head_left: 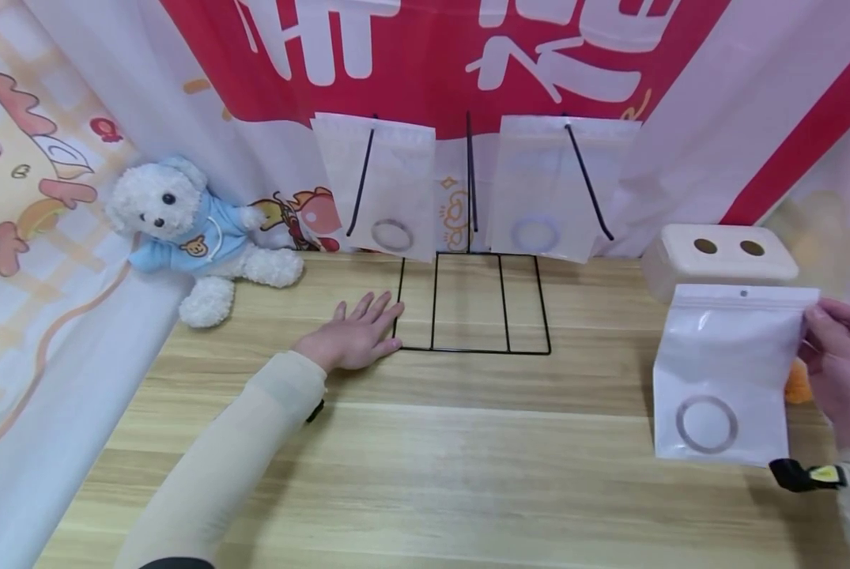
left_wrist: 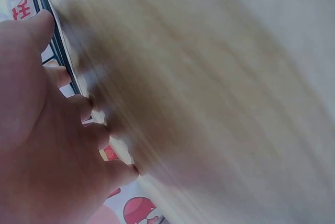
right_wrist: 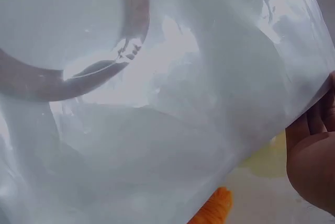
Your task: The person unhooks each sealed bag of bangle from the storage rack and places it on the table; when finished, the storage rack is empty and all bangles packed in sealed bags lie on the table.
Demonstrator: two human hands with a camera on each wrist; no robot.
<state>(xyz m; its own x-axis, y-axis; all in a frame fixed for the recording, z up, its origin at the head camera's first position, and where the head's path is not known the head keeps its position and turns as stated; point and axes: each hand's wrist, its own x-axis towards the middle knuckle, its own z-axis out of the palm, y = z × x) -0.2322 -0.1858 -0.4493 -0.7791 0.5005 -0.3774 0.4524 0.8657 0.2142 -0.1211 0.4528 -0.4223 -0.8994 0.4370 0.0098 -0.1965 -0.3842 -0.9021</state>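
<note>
At the right, my right hand [head_left: 843,359] pinches the upper right edge of a white zip bag [head_left: 723,348] between thumb and fingers. The bag hangs upright, with a hang hole near its top and a grey ring shape low on its front; that ring fills the corner of the right wrist view. My left hand [head_left: 353,336] lies with spread fingers at the left side of a black wire rack [head_left: 473,350], fingertips right at its base. Two similar bags, one on the left [head_left: 392,178] and one on the right [head_left: 545,190], hang from the rack's upper prongs.
A plush dog [head_left: 211,229] in a blue hoodie sits at the back left. Behind the held bag stands a white box [head_left: 727,249] with two round holes, and part of an orange fuzzy thing [head_left: 797,385] shows beside it. A printed cloth [head_left: 425,71] lines the back of the wooden table [head_left: 425,474].
</note>
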